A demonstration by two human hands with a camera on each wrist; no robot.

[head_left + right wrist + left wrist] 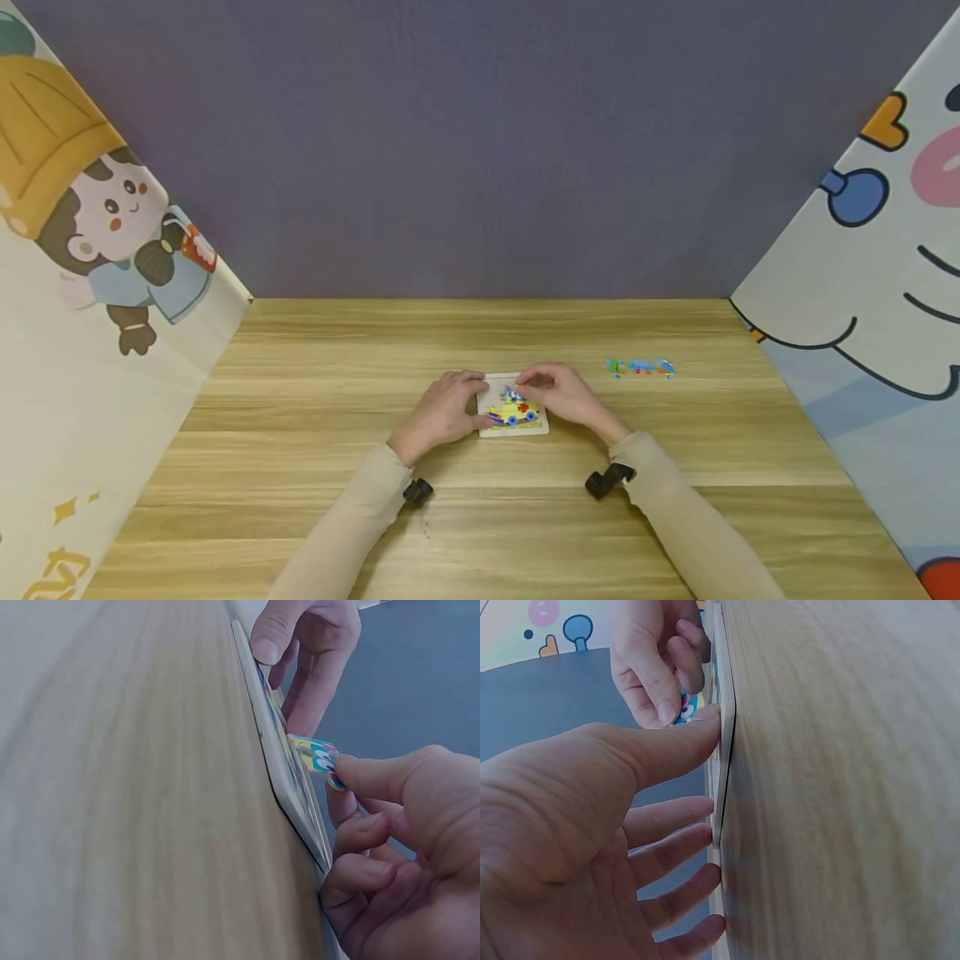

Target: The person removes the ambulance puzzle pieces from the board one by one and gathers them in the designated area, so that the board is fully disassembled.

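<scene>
A small white-rimmed jigsaw puzzle board [492, 397] lies on the table, partly filled with pieces that show a yellow vehicle [504, 411] with a red cross and blue wheels. At the board's left side is my left hand [444, 410], its thumb resting on the board's edge and its fingers nearly straight, spread along the side. Over the upper right of the board, my right hand [564, 395] pinches a puzzle piece [318, 757] between thumb and index finger. That piece is blue and yellow with cartoon eyes; it stands tilted, its lower edge right at the board's surface.
To the right of the board, several loose puzzle pieces [641, 367] in blue, green and orange lie in a short row on the wooden table [480, 525]. A dark panel [487, 150] rises behind the table, with cartoon-printed panels at both sides.
</scene>
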